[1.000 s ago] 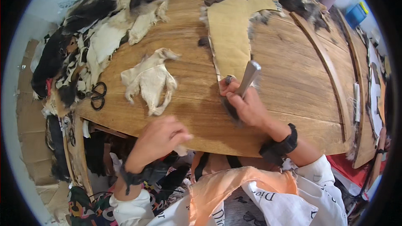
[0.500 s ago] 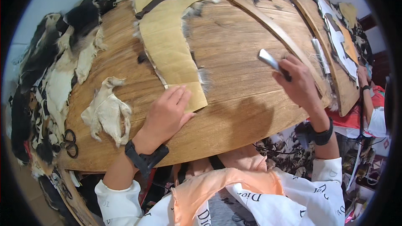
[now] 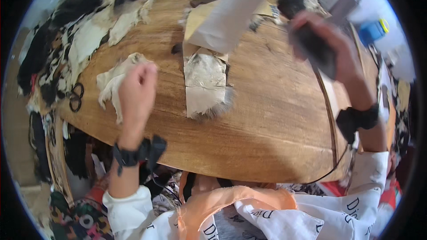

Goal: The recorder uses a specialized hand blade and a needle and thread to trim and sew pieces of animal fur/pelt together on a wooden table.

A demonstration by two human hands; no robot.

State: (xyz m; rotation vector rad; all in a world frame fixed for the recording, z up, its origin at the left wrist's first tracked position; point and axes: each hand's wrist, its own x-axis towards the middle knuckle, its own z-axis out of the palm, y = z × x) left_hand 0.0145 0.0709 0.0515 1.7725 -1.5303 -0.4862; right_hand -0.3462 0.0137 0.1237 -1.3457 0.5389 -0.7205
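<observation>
Wooden planks, warm brown and bent by the lens, make up the worktop [image 3: 267,120] that fills most of the view. Near its middle lies a strip of tan hide [image 3: 205,82], skin side up, with a fringe of grey fur showing along its lower edge; a pale sheet of paper [image 3: 222,22] lies over its upper end. The left hand [image 3: 137,90] hovers above the worktop to the left of the strip, its fingers curled into a loose fist and holding nothing that can be seen. Just beside it, partly under it, lies a crumpled cream scrap of hide [image 3: 113,80]. The right hand [image 3: 327,46], blurred, is raised over the far right of the worktop, fingers closed around a dark tool [image 3: 316,49] whose kind cannot be told. Black scissors [image 3: 76,97] lie at the left edge, next to a heap of black and white fur pieces [image 3: 75,40]. Both wrists wear dark bands.
</observation>
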